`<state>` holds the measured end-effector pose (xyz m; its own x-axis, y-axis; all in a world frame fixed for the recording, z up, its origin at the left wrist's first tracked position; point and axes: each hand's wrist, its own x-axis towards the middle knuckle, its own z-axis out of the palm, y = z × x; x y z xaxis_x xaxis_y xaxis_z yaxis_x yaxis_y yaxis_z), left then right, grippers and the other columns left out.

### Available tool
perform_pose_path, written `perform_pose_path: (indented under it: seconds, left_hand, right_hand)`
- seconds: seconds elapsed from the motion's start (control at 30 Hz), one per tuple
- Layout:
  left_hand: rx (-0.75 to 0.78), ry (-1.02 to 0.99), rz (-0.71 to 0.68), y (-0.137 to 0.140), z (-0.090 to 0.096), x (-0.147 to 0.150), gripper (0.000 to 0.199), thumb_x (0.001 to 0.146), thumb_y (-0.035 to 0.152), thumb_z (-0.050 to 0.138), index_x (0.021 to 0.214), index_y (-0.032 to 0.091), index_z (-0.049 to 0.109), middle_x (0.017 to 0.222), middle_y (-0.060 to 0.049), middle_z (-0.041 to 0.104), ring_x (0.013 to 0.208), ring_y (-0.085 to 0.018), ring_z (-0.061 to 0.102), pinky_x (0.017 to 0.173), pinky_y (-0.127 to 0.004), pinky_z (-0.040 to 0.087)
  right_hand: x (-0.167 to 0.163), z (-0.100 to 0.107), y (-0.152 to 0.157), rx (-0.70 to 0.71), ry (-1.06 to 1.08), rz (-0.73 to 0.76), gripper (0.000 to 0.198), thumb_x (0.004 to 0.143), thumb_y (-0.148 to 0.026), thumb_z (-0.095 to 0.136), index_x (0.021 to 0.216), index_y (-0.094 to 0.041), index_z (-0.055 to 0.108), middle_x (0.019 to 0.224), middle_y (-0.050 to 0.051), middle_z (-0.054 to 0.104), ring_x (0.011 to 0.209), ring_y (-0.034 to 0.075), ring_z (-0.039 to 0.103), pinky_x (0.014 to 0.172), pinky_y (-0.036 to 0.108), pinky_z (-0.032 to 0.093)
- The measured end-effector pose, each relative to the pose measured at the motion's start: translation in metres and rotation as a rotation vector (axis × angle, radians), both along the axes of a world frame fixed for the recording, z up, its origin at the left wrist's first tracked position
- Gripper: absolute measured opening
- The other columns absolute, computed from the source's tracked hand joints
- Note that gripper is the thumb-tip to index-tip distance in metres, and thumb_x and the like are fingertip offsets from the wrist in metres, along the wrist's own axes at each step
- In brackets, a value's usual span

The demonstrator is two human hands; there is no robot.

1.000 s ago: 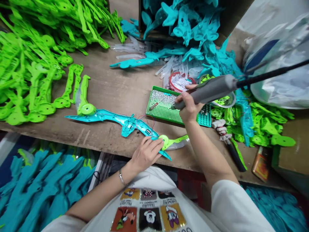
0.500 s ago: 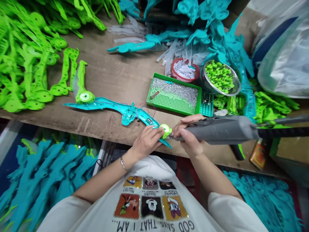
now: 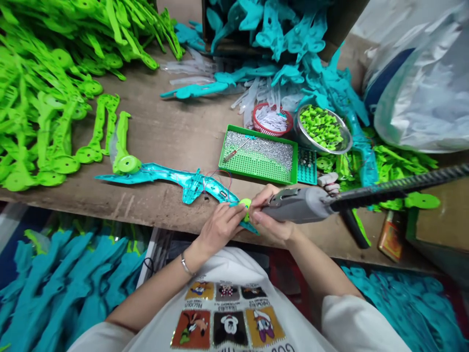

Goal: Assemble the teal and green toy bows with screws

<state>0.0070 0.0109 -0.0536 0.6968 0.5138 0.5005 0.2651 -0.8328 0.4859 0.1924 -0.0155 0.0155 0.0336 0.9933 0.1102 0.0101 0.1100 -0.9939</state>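
Note:
A long blue plastic bow-shaped shell (image 3: 192, 186) with thin wires lies along the table's front edge. At its left end sits a green limb piece (image 3: 127, 164). My left hand (image 3: 222, 222) grips the shell near its right end, fingers over the edge of a round green piece (image 3: 245, 202) there. A grey electric screwdriver (image 3: 304, 204) is wrapped in my right hand (image 3: 270, 212). Its tip points at the round green piece and is mostly hidden by my fingers.
Behind the shell stands a green tray (image 3: 258, 154) of screws holding a small screwdriver (image 3: 234, 150). A red basket (image 3: 273, 131), a metal bowl (image 3: 324, 129) of green parts and a teal tray (image 3: 307, 166) are beside it. Green shells (image 3: 40, 98) pile up at left.
The electric screwdriver has swung, its rear end now rising toward the upper right. My right hand has shifted slightly left, closer to my left hand. The camera view has tilted up a little.

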Motion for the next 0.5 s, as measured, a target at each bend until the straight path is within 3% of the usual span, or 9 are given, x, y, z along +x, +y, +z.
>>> perform_pose_path:
  seconds: [0.1, 0.2, 0.3, 0.5]
  left_hand:
    - [0.056, 0.037, 0.031, 0.000, 0.000, 0.002, 0.037, 0.097, 0.026, 0.061, 0.131, 0.012, 0.057, 0.121, -0.016, 0.071, 0.108, -0.027, 0.068, 0.097, -0.045, 0.053]
    - [0.071, 0.125, 0.028, -0.001, 0.003, 0.003, 0.044, 0.094, 0.027, 0.066, 0.134, 0.014, 0.056, 0.123, -0.016, 0.069, 0.107, -0.027, 0.067, 0.096, -0.045, 0.052]
    - [0.063, 0.162, 0.033, -0.002, 0.007, 0.003, 0.050, 0.091, 0.025, 0.071, 0.137, 0.017, 0.055, 0.123, -0.014, 0.068, 0.106, -0.027, 0.067, 0.096, -0.045, 0.051]
    - [0.064, 0.152, 0.032, 0.000, 0.009, 0.003, 0.051, 0.086, 0.022, 0.076, 0.133, 0.015, 0.058, 0.121, -0.014, 0.068, 0.107, -0.027, 0.066, 0.094, -0.043, 0.051]
  right_hand:
    - [0.010, 0.012, 0.028, 0.225, 0.078, -0.022, 0.027, 0.080, -0.036, 0.075, 0.099, -0.025, 0.059, 0.060, -0.005, 0.062, 0.050, 0.014, 0.058, 0.049, 0.029, 0.049]
    - [0.024, 0.014, 0.069, 0.400, 0.096, -0.384, 0.030, 0.078, -0.041, 0.075, 0.097, -0.026, 0.057, 0.054, -0.007, 0.057, 0.046, 0.015, 0.055, 0.050, 0.031, 0.050]
    - [0.036, 0.002, 0.107, 0.394, 0.069, -0.625, 0.033, 0.076, -0.050, 0.073, 0.090, -0.026, 0.057, 0.054, -0.007, 0.052, 0.046, 0.014, 0.054, 0.054, 0.032, 0.051]
    - [0.042, -0.022, 0.137, 0.362, 0.040, -0.631, 0.034, 0.074, -0.052, 0.073, 0.080, -0.024, 0.055, 0.052, -0.008, 0.051, 0.044, 0.012, 0.051, 0.051, 0.029, 0.047]
